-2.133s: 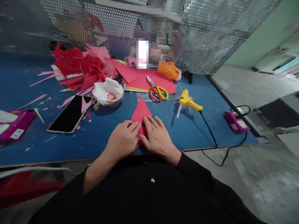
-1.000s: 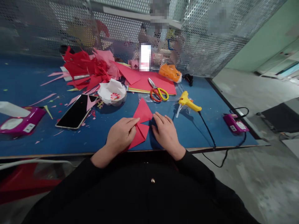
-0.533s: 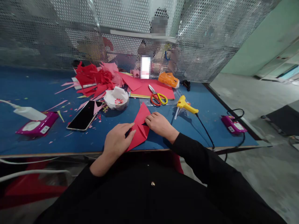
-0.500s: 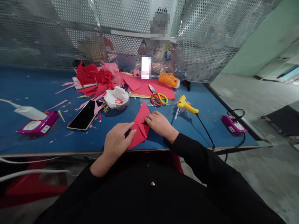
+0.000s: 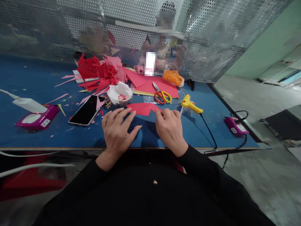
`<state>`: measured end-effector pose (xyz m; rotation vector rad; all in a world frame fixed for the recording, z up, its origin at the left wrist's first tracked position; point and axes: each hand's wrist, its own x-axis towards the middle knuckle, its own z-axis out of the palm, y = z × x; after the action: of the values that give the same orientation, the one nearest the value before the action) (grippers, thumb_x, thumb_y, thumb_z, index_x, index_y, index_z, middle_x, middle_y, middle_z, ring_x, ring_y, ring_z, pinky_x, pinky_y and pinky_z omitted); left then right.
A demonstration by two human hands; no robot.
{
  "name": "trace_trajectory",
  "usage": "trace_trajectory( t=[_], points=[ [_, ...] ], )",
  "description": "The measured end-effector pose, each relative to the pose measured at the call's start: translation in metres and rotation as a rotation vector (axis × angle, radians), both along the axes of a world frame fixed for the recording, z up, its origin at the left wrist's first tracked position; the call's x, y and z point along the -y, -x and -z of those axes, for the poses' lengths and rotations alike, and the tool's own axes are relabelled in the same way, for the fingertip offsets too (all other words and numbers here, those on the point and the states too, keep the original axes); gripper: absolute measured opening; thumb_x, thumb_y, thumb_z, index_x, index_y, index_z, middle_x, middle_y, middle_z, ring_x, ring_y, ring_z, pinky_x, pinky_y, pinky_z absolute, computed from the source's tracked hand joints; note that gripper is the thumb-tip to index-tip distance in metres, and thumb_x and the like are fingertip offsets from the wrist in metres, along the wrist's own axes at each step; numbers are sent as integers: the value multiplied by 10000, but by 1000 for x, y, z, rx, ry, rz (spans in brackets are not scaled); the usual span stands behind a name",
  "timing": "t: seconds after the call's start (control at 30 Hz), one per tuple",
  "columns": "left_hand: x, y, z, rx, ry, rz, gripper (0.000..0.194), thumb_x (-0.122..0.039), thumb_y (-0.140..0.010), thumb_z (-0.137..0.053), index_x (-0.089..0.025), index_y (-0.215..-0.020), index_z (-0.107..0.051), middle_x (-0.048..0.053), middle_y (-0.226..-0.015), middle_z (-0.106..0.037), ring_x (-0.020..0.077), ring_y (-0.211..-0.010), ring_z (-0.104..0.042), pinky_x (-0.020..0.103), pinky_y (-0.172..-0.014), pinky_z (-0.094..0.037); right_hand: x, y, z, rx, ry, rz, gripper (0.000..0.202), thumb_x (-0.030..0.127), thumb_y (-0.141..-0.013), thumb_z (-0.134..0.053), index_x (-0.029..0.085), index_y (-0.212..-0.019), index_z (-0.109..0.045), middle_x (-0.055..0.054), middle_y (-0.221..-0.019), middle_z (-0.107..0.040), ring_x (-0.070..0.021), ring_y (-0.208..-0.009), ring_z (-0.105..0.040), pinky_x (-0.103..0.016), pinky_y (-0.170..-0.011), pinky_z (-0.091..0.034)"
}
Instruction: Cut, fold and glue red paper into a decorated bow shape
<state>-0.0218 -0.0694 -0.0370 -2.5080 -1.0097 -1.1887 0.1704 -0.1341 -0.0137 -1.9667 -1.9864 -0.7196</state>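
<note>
Paper [image 5: 141, 109] now crosswise in pinch of right hand [image 5: 169, 128], left hand [image 5: 117, 132] newly open

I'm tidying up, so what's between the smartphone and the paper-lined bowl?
In the head view, small paper scraps lie there, plus a pink piece overlapping the smartphone.

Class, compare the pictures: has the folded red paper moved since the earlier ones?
Yes, away from the person. Earlier its lower end was at the near edge of the blue table; now the folded red paper is turned crosswise, clear of that edge.
</note>
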Motion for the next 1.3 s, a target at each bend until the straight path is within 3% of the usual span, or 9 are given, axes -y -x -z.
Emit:
trace_trajectory(
  t=[0.27,0.43,0.57,0.67,0.8,0.97,1.1,1.3],
  points=[
    [-3,-19,11,-222,96,65,302,-258,-977,-519,-177,-1232,-659,89,-1220,-717,285,-984,-608,433,-744,-440,12,25,19,22,288,33,252,59,-943,-431,81,-1002,-676,-137,-872,-613,-232,-749,-559,-377,-728,-361],
    [-11,-23,19,-297,132,157,260,-289,-1014,-470,-213,-1065,-714,33,-1080,-760,241,-885,-619,404,-694,-421,13,34,28,11,363,10,260,33,-924,-423,93,-930,-675,-155,-867,-636,-234,-729,-580,-370,-699,-363],
    [-14,-23,22,-290,128,197,243,-271,-1010,-498,-219,-962,-730,4,-983,-778,223,-870,-652,386,-669,-417,19,31,20,-96,419,-61,267,245,-994,-465,109,-918,-683,-151,-873,-663,-249,-773,-621,-374,-699,-378],
    [-14,-21,24,-257,147,208,218,-277,-1001,-524,-220,-970,-732,-3,-984,-780,217,-875,-665,376,-677,-431,20,12,7,-259,413,-88,345,413,-1005,-477,157,-924,-693,-99,-869,-698,-234,-772,-651,-372,-721,-397],
    [-13,-17,23,-258,197,207,221,-292,-1003,-524,-219,-981,-732,9,-996,-784,220,-893,-677,376,-689,-440,3,-18,2,-542,294,-202,180,221,-962,-550,194,-1107,-652,-40,-1006,-761,-201,-930,-705,-337,-808,-440],
    [-13,-17,20,-270,257,174,216,-309,-996,-531,-230,-965,-731,16,-981,-786,238,-914,-669,388,-716,-450,-25,-19,22,-781,353,-335,211,95,-892,-573,193,-1074,-618,-17,-1012,-778,-169,-963,-722,-302,-841,-495],
    [-16,-18,17,-228,322,168,194,-302,-977,-558,-232,-924,-731,31,-949,-782,250,-956,-671,390,-763,-458,-28,-14,35,-843,409,-295,280,22,-816,-607,206,-1027,-607,-17,-969,-775,-186,-935,-720,-303,-804,-508],
    [-21,-17,12,-213,431,197,184,-296,-971,-561,-240,-914,-727,36,-971,-778,239,-938,-703,374,-761,-454,-21,-19,40,-933,386,-221,212,109,-853,-661,234,-1016,-607,4,-940,-773,-177,-885,-711,-322,-805,-503]
  ],
)
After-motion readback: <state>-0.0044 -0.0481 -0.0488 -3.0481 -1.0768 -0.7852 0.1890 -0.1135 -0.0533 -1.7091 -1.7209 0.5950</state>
